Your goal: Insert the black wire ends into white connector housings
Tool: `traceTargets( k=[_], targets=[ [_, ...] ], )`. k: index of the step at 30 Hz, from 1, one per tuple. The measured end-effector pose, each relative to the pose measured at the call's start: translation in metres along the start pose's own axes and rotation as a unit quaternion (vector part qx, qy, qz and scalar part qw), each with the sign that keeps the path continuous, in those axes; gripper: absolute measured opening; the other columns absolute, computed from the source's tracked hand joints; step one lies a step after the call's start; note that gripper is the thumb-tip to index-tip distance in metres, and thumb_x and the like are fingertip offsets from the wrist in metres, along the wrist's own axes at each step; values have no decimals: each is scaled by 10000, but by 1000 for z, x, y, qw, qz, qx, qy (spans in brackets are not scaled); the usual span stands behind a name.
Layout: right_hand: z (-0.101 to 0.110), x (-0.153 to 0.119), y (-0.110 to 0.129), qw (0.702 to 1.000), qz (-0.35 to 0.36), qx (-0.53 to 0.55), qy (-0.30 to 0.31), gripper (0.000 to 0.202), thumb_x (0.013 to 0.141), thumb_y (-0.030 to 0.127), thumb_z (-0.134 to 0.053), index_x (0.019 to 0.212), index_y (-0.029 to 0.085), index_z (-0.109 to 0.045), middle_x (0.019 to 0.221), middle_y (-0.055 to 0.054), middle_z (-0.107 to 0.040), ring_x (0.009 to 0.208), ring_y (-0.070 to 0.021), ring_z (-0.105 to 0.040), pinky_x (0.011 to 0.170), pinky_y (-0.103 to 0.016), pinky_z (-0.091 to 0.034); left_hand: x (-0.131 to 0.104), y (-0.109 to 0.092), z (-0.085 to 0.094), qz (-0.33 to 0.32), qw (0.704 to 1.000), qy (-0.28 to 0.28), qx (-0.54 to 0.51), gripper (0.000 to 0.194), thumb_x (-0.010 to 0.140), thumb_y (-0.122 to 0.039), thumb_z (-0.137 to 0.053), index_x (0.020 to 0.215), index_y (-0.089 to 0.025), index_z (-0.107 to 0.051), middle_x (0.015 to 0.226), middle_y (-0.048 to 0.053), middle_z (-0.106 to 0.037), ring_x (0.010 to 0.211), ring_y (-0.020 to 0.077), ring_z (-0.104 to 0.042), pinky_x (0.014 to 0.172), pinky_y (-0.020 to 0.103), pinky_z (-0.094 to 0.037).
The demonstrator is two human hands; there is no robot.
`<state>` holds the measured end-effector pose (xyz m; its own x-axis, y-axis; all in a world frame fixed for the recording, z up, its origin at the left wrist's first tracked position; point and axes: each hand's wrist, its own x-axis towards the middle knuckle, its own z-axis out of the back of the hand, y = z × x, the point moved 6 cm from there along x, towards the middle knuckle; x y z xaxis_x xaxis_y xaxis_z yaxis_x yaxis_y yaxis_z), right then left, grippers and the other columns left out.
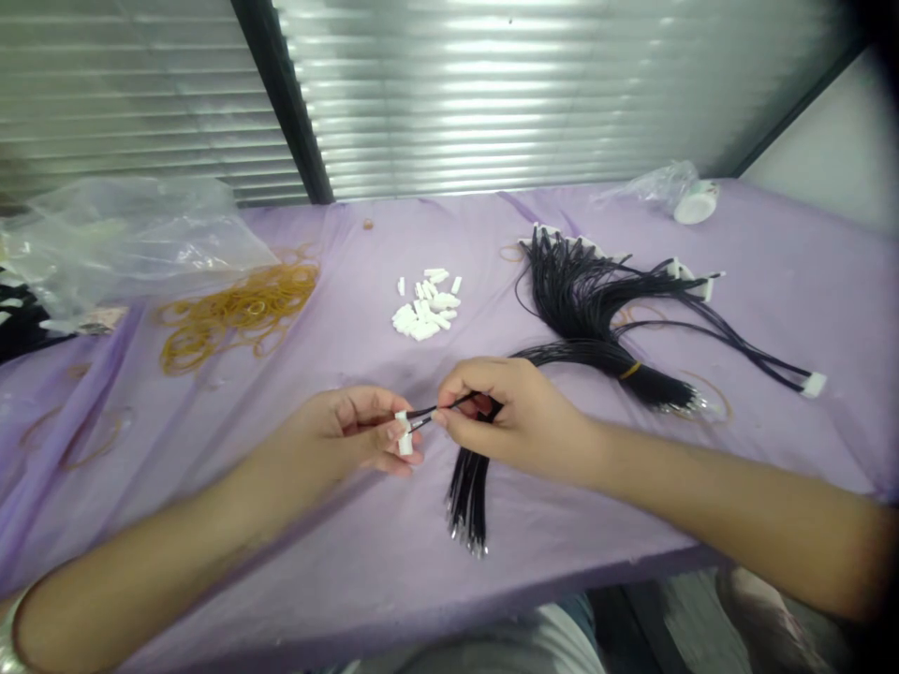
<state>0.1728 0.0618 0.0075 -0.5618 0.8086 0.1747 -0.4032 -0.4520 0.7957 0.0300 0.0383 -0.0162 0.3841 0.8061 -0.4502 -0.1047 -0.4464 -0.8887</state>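
My left hand [369,431] pinches a small white connector housing [405,436] between thumb and fingers. Thin black wires [460,401] run from the housing into my right hand [509,412], whose thumb and fingertips close on them just beside it. One wire end with a metal tip lies at the housing; whether it is seated inside I cannot tell. Below my right hand hangs a bundle of black wires [469,491] with bare metal terminals at its lower end. Behind my hands a pile of loose white connector housings [425,314] lies on the purple cloth [365,328].
Finished-looking black cables [568,281] with white connectors lie at the right, near a banded wire bundle [642,374]. Yellow rubber bands [239,309] are heaped at the left beside a clear plastic bag [140,234]. A white roll [697,202] stands at the back right.
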Motion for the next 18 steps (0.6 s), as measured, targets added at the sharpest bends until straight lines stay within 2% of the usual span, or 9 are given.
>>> traceTargets(
  k=[3,6,9,12,18],
  targets=[
    [1,2,-4,999,-38,2,-11,186,746,259,-507,793,112,-612,663,34,-502,562,89,-374,511,19,-269,3,10,3,11,999,12,-33,192,721,-262,-677,825,-127,-589,762,16,-626,722,112,-625,691,222,-530],
    [1,2,-6,999,-45,-8,-19,163,734,243,-512,785,124,-612,639,43,-494,542,94,-363,497,27,-252,7,19,4,12,998,25,-57,227,729,-286,-672,882,-144,-581,795,28,-648,753,134,-640,699,252,-541],
    [1,-1,-5,999,-45,-19,-24,156,728,254,-531,772,125,-608,616,45,-482,527,94,-350,487,25,-244,7,19,4,21,997,17,-70,191,706,-237,-692,833,-134,-591,762,17,-648,725,102,-630,686,208,-535],
    [4,-3,-2,998,-33,-34,-42,137,717,240,-549,754,122,-607,600,47,-470,525,98,-341,486,27,-232,4,14,2,44,996,-5,-77,187,659,-150,-717,791,-122,-587,745,7,-651,699,78,-623,658,151,-518],
    [7,-2,7,996,36,-41,-69,83,698,182,-567,734,117,-604,637,60,-491,562,113,-356,531,43,-249,1,10,1,65,995,-28,-66,191,692,-158,-693,819,-114,-557,711,0,-632,683,89,-625,618,181,-541]
  ],
)
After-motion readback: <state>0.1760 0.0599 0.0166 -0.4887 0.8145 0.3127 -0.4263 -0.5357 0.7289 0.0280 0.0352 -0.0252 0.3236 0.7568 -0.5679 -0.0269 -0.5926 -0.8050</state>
